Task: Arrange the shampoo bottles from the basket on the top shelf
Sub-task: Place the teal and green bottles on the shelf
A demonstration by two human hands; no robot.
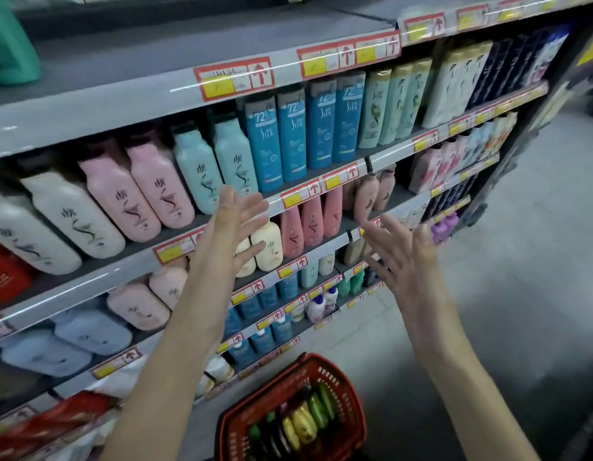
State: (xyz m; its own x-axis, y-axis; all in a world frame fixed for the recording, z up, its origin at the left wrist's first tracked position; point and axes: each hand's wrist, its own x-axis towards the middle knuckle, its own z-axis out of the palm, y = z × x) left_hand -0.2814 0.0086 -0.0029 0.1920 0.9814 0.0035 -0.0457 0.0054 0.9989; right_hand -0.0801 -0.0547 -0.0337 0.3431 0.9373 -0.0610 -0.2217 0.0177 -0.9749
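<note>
Far as I can tell, pretty much nothing has gone up yet. The top shelf [188,51] is a long bare grey board across most of the view. There's just one big green container [9,44] at its far left end, and I can't say if that belongs to this job. The shampoo bottles [305,424] that matter are down in the red basket [350,397], near and low in view, apparently on the floor by the foot of the shelving. They're green and yellow ones lying side by side, plus some darker ones I can't make out. Both hands are raised in front of the shelving and hold nothing. The left hand [237,221] has its fingers straight and fanned wide, up by the front edge of the second shelf, just below the light teal bottles [215,161]. I can't tell whether it touches anything. The right hand [411,257] is further right and a bit lower, with fingers spread and relaxed in open air, well apart from the basket. The shelves below the top one are already packed with white, pink [155,188] and blue bottles [288,134]. My read is that the whole basket is left to do, and the next move would be reaching down for a bottle.
</note>
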